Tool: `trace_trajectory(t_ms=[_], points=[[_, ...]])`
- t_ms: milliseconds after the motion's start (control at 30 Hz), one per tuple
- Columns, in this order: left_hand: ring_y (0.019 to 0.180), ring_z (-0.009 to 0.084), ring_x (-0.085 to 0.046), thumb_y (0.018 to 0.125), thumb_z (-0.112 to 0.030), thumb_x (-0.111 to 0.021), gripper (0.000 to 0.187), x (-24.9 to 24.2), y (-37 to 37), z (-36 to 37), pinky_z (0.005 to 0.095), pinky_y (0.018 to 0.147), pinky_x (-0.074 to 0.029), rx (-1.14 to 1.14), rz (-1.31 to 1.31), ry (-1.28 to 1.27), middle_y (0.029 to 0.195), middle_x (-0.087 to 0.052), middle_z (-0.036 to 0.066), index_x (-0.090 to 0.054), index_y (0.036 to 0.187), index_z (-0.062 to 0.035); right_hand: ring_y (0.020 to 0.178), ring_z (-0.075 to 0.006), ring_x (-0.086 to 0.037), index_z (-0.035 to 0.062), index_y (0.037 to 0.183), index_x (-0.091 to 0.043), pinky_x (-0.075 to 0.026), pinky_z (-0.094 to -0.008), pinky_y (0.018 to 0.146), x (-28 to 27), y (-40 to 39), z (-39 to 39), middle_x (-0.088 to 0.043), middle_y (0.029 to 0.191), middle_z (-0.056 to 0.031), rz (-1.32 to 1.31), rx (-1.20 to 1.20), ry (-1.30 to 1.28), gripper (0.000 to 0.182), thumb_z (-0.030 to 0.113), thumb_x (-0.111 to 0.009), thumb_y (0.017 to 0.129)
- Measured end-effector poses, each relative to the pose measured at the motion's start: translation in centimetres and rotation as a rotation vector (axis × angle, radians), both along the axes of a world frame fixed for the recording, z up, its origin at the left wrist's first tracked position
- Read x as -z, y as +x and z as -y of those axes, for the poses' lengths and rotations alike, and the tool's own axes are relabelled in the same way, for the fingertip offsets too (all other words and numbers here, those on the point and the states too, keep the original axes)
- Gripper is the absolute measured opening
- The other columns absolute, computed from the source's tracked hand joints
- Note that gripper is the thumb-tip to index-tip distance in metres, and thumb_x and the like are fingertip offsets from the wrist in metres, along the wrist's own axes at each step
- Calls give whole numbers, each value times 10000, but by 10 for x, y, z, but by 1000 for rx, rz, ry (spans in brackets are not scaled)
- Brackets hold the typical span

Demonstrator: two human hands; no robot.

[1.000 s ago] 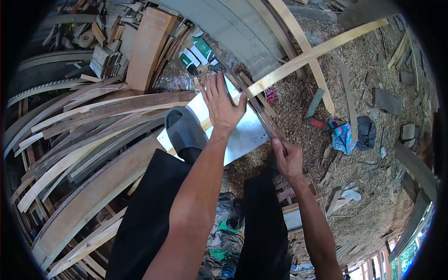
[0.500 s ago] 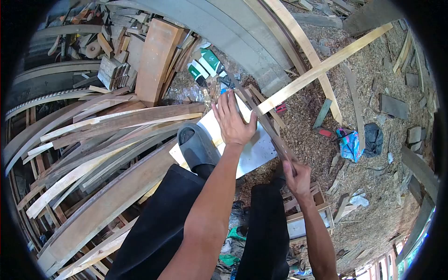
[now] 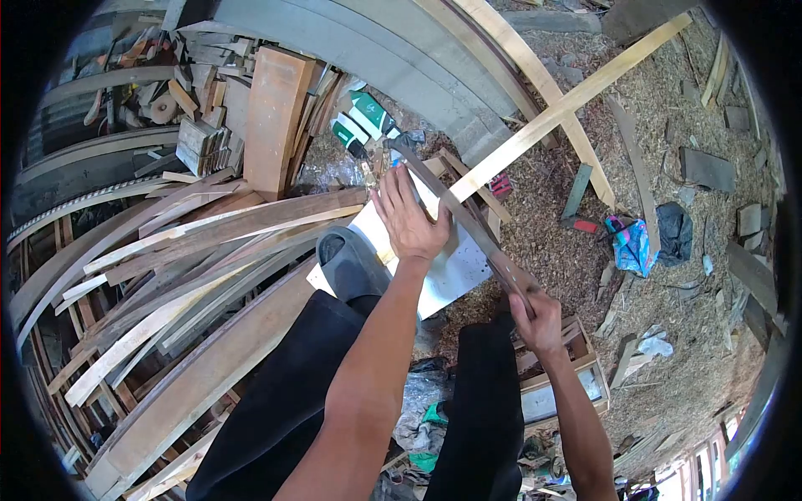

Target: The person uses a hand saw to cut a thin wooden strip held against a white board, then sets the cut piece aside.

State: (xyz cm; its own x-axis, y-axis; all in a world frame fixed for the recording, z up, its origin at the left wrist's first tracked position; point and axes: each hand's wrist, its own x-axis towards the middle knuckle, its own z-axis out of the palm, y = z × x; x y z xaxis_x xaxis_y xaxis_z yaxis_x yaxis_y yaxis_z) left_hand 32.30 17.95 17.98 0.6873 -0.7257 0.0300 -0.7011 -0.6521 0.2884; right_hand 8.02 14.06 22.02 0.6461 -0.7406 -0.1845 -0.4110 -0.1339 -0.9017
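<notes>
My right hand is wrapped round the handle end of a long handsaw, whose blade is seen nearly edge-on. The blade slants up and left across a pale wooden plank, close to my left hand. Flat with its fingers stretched out, my left hand presses down beside the blade; the piece under the palm is mostly hidden. Below lies a white board. A dark sandal on my foot rests at the left side of the board.
Curved planks are piled at the left. A reddish wooden board stands behind them. Green-and-white boxes lie near the top. On the shavings at right are a blue bag and a black bag. A wooden crate sits below my right hand.
The saw has slid down and right, toward my body, with my right hand. My left hand keeps its place on the work. The whole view has shifted slightly.
</notes>
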Motion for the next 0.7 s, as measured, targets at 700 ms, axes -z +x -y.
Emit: trace_trajectory(t_ms=[700], points=[[1363, 373, -223, 800, -410, -604, 871, -1, -1, 2, 516, 1147, -50, 2, -23, 43, 1421, -295, 240, -210, 1433, 40, 409, -225, -449, -45, 670, -595, -342, -358, 442, 0, 18, -5, -433, 494, -129, -44, 33, 15, 333, 189, -602, 906]])
